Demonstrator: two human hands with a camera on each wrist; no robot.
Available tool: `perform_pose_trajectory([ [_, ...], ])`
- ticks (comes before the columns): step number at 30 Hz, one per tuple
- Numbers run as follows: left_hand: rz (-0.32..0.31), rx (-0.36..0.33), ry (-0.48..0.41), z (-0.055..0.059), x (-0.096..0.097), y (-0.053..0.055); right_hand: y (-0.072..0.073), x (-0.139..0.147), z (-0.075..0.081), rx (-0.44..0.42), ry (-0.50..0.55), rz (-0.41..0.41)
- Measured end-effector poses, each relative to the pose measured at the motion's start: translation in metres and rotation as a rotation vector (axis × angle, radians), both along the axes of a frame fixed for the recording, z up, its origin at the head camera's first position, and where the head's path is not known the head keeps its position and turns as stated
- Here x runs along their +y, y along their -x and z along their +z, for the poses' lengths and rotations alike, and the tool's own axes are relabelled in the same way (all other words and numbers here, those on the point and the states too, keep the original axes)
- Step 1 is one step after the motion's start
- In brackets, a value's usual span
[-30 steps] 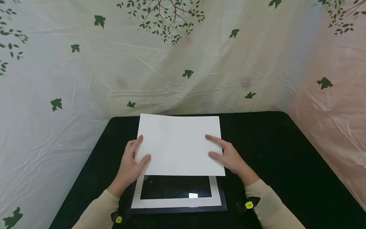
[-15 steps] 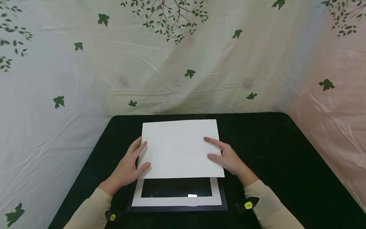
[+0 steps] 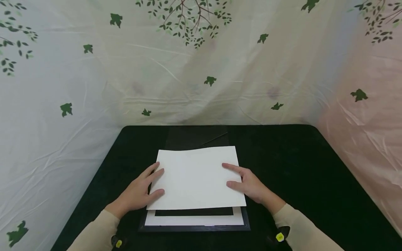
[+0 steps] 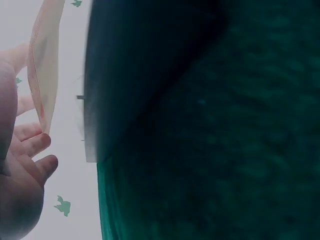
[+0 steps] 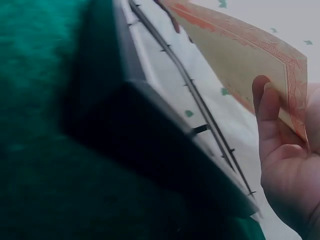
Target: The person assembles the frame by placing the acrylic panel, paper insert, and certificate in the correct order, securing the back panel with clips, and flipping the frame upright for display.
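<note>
Both hands hold a sheet of paper, a certificate (image 3: 194,177), by its two sides. Its blank white face is up in the head view. In the right wrist view the underside of the certificate (image 5: 245,55) shows an orange ornamental border. My left hand (image 3: 138,191) grips the left edge, thumb on top. At the right edge, my right hand (image 3: 254,186) has index finger and thumb above, with other fingers beneath. Under the sheet lies a dark picture frame (image 3: 194,228) with a white mat (image 3: 150,220). The sheet hides most of it.
A dark rectangular panel (image 3: 194,136) with a thin diagonal strip lies at the back of the green-black table (image 3: 282,153). Small tabs (image 5: 201,129) line the frame's inner edge. A leaf-print cloth (image 3: 176,90) hangs behind and around the table.
Both hands have brought the certificate nearer and lower over the picture frame, covering more of the mat. The left fingers have shifted along their edge. The dark panel behind has come into view.
</note>
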State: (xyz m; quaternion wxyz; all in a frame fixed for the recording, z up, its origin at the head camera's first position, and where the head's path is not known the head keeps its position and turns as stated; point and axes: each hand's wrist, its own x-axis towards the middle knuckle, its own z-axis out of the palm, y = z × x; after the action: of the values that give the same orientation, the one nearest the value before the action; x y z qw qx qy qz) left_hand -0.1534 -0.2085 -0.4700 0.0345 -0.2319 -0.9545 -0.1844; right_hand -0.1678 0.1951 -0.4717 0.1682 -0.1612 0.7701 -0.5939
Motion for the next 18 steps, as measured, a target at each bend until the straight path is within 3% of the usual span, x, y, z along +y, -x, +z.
perform_pose_trajectory([
  [10, -0.019, -0.046, 0.060, -0.022, 0.000, -0.009, -0.013, -0.004, -0.015, 0.004, -0.150, -0.020],
  [18, -0.070, -0.010, 0.061, -0.016, 0.000, -0.015, -0.020, 0.000, -0.015, -0.002, -0.146, -0.014],
])
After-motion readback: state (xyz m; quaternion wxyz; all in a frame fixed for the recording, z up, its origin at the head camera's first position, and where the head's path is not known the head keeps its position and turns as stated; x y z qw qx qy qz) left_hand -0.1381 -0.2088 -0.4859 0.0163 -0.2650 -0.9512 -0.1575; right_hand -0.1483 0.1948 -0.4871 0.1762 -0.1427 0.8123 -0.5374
